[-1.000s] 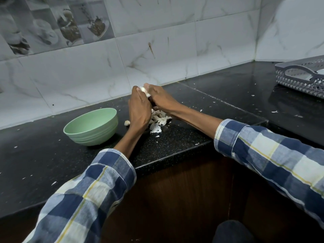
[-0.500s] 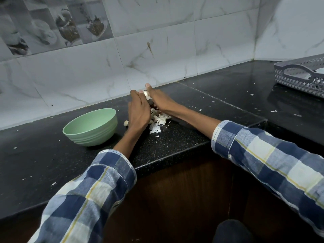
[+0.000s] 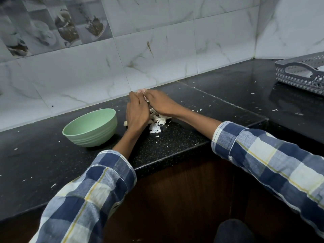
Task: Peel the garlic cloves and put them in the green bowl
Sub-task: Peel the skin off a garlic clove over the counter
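My left hand [image 3: 137, 113] and my right hand [image 3: 160, 102] meet over the black counter, fingertips together around a small garlic clove [image 3: 145, 99] that is mostly hidden between them. Both hands pinch it. Under and just right of the hands lies a heap of white garlic skins [image 3: 157, 122]. The green bowl [image 3: 90, 128] stands on the counter just left of my left hand; what I see of its inside holds nothing. A small pale piece [image 3: 125, 123] lies between the bowl and my left wrist.
A grey plastic basket [image 3: 301, 74] stands at the far right on the counter [image 3: 35, 155]. Scraps of skin are scattered over the counter. The tiled wall runs close behind the hands. The counter's front edge steps back beside my right forearm.
The hands stay in the same spot over the skins; the fingers have shifted slightly around the clove, which now shows less between them.
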Action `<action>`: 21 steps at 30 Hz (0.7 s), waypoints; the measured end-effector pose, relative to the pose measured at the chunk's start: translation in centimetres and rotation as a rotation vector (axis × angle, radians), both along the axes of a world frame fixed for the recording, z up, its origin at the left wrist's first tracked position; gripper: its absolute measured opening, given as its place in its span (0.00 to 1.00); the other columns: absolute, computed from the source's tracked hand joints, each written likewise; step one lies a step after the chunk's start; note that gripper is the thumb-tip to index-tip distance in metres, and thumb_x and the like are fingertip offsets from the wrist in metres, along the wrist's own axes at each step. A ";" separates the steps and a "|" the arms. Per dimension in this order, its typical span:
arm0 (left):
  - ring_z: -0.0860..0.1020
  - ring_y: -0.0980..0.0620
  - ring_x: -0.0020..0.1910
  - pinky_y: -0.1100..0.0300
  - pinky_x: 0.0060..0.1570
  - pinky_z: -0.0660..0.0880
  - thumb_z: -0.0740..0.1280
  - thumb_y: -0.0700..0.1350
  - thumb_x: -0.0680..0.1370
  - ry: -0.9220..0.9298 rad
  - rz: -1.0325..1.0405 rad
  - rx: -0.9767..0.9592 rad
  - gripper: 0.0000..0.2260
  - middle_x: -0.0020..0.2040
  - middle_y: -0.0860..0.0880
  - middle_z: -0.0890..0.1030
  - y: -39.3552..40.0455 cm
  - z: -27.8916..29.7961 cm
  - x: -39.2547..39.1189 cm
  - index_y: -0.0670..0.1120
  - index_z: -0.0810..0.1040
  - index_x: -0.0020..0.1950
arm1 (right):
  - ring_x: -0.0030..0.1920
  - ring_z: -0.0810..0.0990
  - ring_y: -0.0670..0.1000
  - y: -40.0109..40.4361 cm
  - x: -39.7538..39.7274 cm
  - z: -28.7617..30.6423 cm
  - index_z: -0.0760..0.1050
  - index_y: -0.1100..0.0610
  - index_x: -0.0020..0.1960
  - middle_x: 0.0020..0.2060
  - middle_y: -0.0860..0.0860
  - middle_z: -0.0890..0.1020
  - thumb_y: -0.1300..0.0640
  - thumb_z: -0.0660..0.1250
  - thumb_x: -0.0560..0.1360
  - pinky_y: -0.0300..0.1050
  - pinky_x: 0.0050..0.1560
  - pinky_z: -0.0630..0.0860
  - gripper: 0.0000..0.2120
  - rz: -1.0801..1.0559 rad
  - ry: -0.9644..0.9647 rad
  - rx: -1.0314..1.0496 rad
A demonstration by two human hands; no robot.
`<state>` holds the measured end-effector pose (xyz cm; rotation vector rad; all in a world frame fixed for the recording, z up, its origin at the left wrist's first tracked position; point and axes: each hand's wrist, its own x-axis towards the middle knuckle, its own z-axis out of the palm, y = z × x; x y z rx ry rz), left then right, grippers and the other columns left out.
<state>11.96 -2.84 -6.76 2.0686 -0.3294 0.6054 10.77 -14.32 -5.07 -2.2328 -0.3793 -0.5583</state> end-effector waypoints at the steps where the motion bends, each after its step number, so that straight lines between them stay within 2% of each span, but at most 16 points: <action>1: 0.74 0.49 0.44 0.50 0.44 0.65 0.47 0.56 0.89 0.002 -0.004 0.008 0.21 0.44 0.50 0.75 0.0 0.0 0.0 0.42 0.70 0.57 | 0.58 0.83 0.57 0.0 -0.1 0.0 0.81 0.61 0.61 0.55 0.59 0.85 0.47 0.47 0.89 0.55 0.64 0.76 0.27 -0.013 -0.015 -0.014; 4: 0.75 0.46 0.48 0.51 0.49 0.65 0.47 0.58 0.89 -0.010 -0.022 0.024 0.24 0.47 0.49 0.76 0.0 0.0 -0.1 0.43 0.74 0.58 | 0.50 0.84 0.57 0.0 -0.4 0.2 0.81 0.64 0.56 0.46 0.60 0.86 0.51 0.45 0.89 0.57 0.60 0.76 0.27 -0.035 -0.064 -0.085; 7: 0.75 0.49 0.47 0.53 0.50 0.65 0.46 0.59 0.89 -0.026 -0.070 0.023 0.23 0.46 0.54 0.76 -0.1 0.0 -0.2 0.45 0.74 0.57 | 0.44 0.83 0.54 0.1 -0.5 0.5 0.80 0.63 0.52 0.40 0.56 0.85 0.53 0.44 0.89 0.54 0.60 0.76 0.28 -0.081 -0.101 -0.182; 9: 0.76 0.51 0.47 0.53 0.50 0.66 0.46 0.59 0.89 -0.026 -0.116 0.017 0.22 0.45 0.56 0.76 -0.2 0.1 -0.2 0.46 0.73 0.56 | 0.36 0.79 0.51 0.0 -0.6 0.7 0.77 0.59 0.45 0.33 0.52 0.80 0.54 0.45 0.89 0.53 0.55 0.76 0.26 -0.123 -0.126 -0.205; 12: 0.75 0.47 0.49 0.54 0.49 0.66 0.46 0.55 0.90 -0.042 -0.148 0.054 0.20 0.45 0.56 0.75 -0.2 0.0 -0.2 0.46 0.72 0.54 | 0.30 0.73 0.50 -0.4 -0.4 0.6 0.70 0.53 0.35 0.27 0.48 0.73 0.55 0.49 0.89 0.51 0.45 0.75 0.25 -0.155 -0.129 -0.201; 14: 0.75 0.49 0.45 0.54 0.46 0.64 0.46 0.53 0.90 -0.054 -0.145 0.076 0.18 0.43 0.56 0.74 -0.2 0.1 -0.1 0.46 0.71 0.53 | 0.26 0.70 0.47 -0.6 -0.3 0.6 0.67 0.51 0.31 0.24 0.47 0.71 0.55 0.51 0.88 0.47 0.39 0.71 0.26 -0.156 -0.110 -0.163; 16: 0.73 0.56 0.42 0.53 0.44 0.64 0.46 0.52 0.90 -0.062 -0.137 0.057 0.18 0.43 0.54 0.73 -0.2 0.2 -0.1 0.46 0.71 0.51 | 0.26 0.67 0.45 -0.5 -0.2 0.7 0.67 0.52 0.31 0.24 0.47 0.71 0.54 0.53 0.88 0.45 0.37 0.70 0.26 -0.144 -0.088 -0.107; 17: 0.72 0.56 0.41 0.52 0.44 0.65 0.46 0.51 0.90 -0.065 -0.137 0.035 0.18 0.42 0.53 0.74 -0.1 0.2 -0.1 0.45 0.70 0.51 | 0.26 0.67 0.45 -0.4 -0.2 0.7 0.67 0.52 0.31 0.25 0.47 0.70 0.54 0.54 0.88 0.45 0.36 0.69 0.25 -0.132 -0.085 -0.073; 19: 0.74 0.49 0.42 0.47 0.47 0.71 0.47 0.51 0.90 -0.065 -0.134 -0.013 0.18 0.43 0.48 0.75 0.0 0.4 0.0 0.43 0.70 0.51 | 0.29 0.67 0.46 -0.4 -0.4 0.8 0.68 0.54 0.33 0.27 0.48 0.71 0.53 0.56 0.87 0.45 0.35 0.66 0.23 -0.112 -0.092 -0.007; 21: 0.77 0.40 0.47 0.41 0.52 0.75 0.47 0.50 0.90 -0.048 -0.133 -0.044 0.18 0.47 0.42 0.77 0.0 0.6 0.1 0.42 0.71 0.53 | 0.33 0.72 0.48 -0.7 -0.5 0.8 0.74 0.59 0.39 0.32 0.51 0.77 0.51 0.57 0.87 0.46 0.38 0.68 0.20 -0.093 -0.073 0.045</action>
